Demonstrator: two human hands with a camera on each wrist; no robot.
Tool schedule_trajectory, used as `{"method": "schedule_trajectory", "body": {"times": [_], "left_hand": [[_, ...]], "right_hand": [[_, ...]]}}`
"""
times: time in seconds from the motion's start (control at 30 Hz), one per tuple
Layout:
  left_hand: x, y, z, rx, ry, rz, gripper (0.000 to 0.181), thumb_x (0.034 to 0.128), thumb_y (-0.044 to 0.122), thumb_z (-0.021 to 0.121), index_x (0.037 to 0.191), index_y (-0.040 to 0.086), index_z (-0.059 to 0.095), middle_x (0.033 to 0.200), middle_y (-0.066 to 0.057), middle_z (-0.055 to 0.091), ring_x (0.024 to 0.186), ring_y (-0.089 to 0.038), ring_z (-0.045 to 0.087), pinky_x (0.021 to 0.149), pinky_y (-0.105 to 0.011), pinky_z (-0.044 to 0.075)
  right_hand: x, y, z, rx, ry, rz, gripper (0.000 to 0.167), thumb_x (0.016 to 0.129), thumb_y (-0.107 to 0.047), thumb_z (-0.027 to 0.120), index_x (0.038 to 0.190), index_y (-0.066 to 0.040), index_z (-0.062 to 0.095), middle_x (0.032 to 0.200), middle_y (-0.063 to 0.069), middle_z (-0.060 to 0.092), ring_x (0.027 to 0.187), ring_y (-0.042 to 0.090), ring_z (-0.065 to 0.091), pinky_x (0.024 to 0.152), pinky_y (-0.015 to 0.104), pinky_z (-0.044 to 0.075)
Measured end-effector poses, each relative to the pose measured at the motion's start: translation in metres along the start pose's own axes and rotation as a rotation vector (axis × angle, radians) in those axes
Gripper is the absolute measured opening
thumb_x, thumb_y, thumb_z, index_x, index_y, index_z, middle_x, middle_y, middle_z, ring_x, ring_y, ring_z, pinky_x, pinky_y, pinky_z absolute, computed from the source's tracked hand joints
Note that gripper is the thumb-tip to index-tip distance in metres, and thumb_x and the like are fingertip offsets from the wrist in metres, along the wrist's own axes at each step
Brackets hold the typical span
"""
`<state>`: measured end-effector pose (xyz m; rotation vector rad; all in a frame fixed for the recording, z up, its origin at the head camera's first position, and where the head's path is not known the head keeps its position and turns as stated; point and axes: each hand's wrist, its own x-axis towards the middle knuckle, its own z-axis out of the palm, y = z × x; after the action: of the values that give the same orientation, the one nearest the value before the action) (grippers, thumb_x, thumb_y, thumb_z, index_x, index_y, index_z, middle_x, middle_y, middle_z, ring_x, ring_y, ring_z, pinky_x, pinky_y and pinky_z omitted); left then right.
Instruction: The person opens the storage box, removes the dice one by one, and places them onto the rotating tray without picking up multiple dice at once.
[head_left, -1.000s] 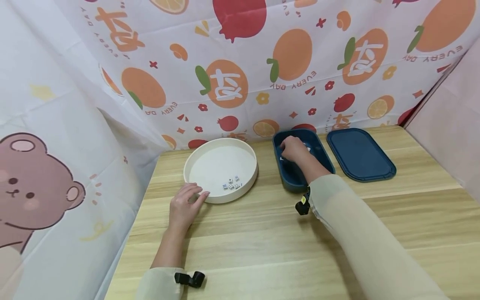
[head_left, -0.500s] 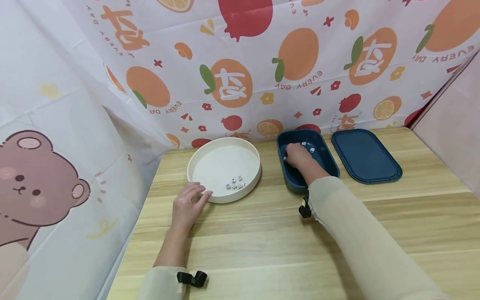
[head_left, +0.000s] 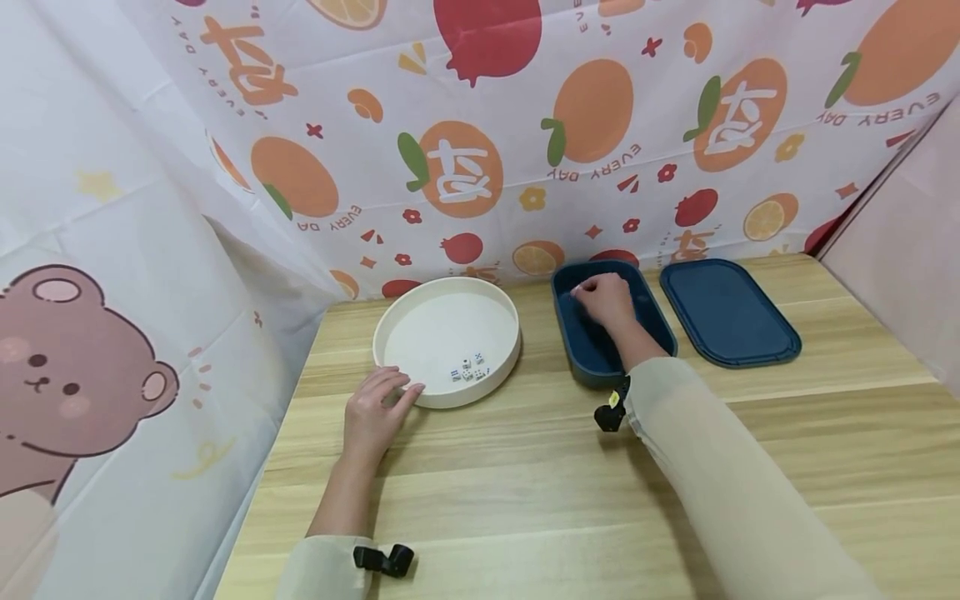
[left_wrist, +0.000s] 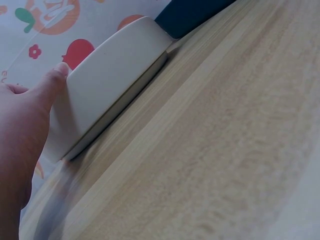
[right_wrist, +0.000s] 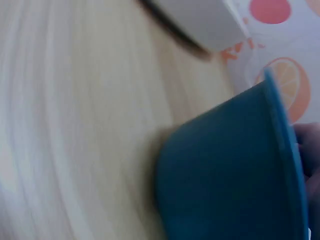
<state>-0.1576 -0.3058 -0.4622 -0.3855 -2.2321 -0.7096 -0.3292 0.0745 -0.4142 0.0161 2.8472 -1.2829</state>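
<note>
My left hand (head_left: 372,417) holds the near left rim of a round white tray (head_left: 405,317), its thumb (left_wrist: 57,75) on the edge. Several small white dice (head_left: 468,371) with blue and dark pips lie in the tray's near right part. My right hand (head_left: 609,302) is inside a deep dark blue box (head_left: 595,377) to the right, fingers bent and fingertips together. A tiny pale spot at these fingertips looks like a die, partly hidden. The hand hides part of the box floor. In the right wrist view, the box wall (right_wrist: 225,170) covers most of that hand.
A dark blue lid (head_left: 731,312) lies flat right of the box. All stand on a wood-grain table (head_left: 495,500). A fruit-printed cloth (head_left: 525,125) hangs directly behind, and a white curtain with a bear (head_left: 82,358) hangs at the left.
My right hand has risen slightly and shifted right within the box. The dice seen around it half a second ago no longer show. My left hand keeps its place on the tray.
</note>
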Motion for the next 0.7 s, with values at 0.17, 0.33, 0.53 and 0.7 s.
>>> {"method": "schedule_trajectory", "body": {"times": [0.17, 0.33, 0.53, 0.7], "left_hand": [[-0.001, -0.001, 0.001, 0.0, 0.0, -0.007, 0.024, 0.0722, 0.016, 0.088, 0.087, 0.002, 0.076, 0.093, -0.013, 0.076, 0.099, -0.031, 0.069, 0.101, -0.03, 0.052], [-0.001, -0.002, 0.001, -0.001, 0.004, -0.007, 0.023, 0.0725, 0.016, 0.087, 0.087, 0.002, 0.076, 0.093, -0.014, 0.075, 0.098, -0.032, 0.069, 0.104, -0.022, 0.049], [0.0, 0.0, 0.0, 0.006, -0.007, -0.006, 0.025, 0.0726, 0.018, 0.088, 0.088, 0.001, 0.076, 0.095, -0.015, 0.075, 0.099, -0.03, 0.069, 0.104, -0.023, 0.049], [0.001, 0.0, 0.001, -0.004, -0.002, -0.001, 0.025, 0.0715, 0.016, 0.088, 0.087, 0.001, 0.076, 0.094, -0.014, 0.075, 0.098, -0.031, 0.069, 0.103, -0.025, 0.051]], "right_hand": [[-0.004, -0.011, -0.003, 0.567, 0.09, 0.174, 0.033, 0.092, -0.034, 0.07, 0.113, -0.008, 0.073, 0.115, 0.009, 0.069, 0.104, 0.022, 0.063, 0.097, 0.036, 0.056], [-0.011, -0.039, 0.003, 1.099, -0.033, 0.228, 0.032, 0.091, -0.024, 0.072, 0.115, -0.002, 0.07, 0.11, 0.014, 0.069, 0.095, 0.02, 0.068, 0.097, 0.033, 0.057], [-0.023, -0.074, 0.025, 1.305, -0.192, 0.181, 0.028, 0.093, -0.013, 0.069, 0.116, 0.002, 0.066, 0.101, 0.013, 0.07, 0.09, 0.02, 0.067, 0.103, 0.038, 0.053], [-0.033, -0.09, 0.059, 1.222, -0.289, 0.193, 0.029, 0.093, -0.011, 0.068, 0.118, 0.004, 0.065, 0.098, 0.012, 0.069, 0.087, 0.018, 0.068, 0.095, 0.033, 0.058]]}}
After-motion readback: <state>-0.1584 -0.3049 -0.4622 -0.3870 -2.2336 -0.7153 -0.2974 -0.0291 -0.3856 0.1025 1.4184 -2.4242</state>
